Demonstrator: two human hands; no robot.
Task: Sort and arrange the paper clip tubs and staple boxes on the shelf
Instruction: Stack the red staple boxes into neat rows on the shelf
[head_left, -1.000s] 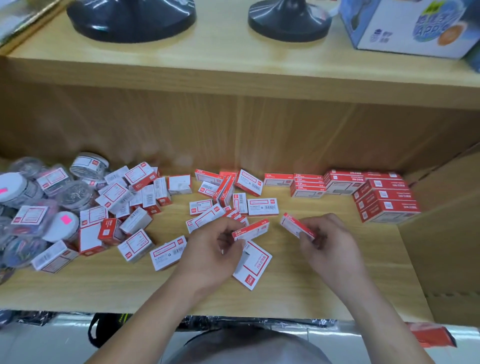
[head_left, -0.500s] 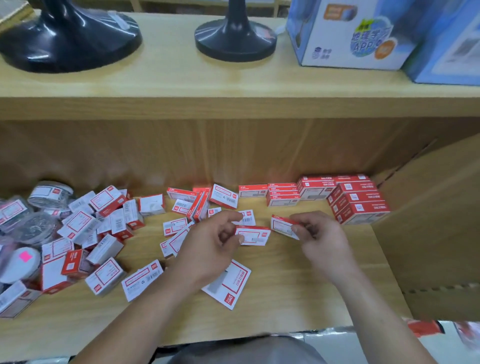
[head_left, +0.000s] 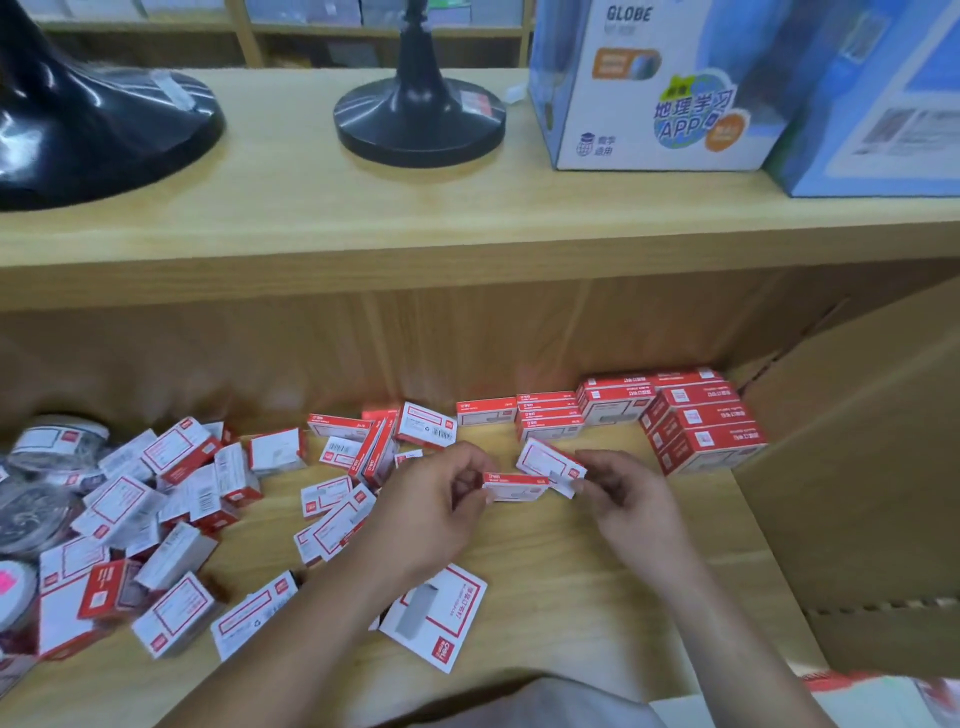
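Fingers (head_left: 470, 493) of both hands on small, flat cardboard staple boxes (head_left: 514, 486).

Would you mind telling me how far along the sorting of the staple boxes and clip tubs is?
Early on. Done: neat red stacks stand against the back right of the shelf. In hand: the left hand and right hand each hold a small staple box. Left: the loose box pile and clip tubs at the left remain jumbled.
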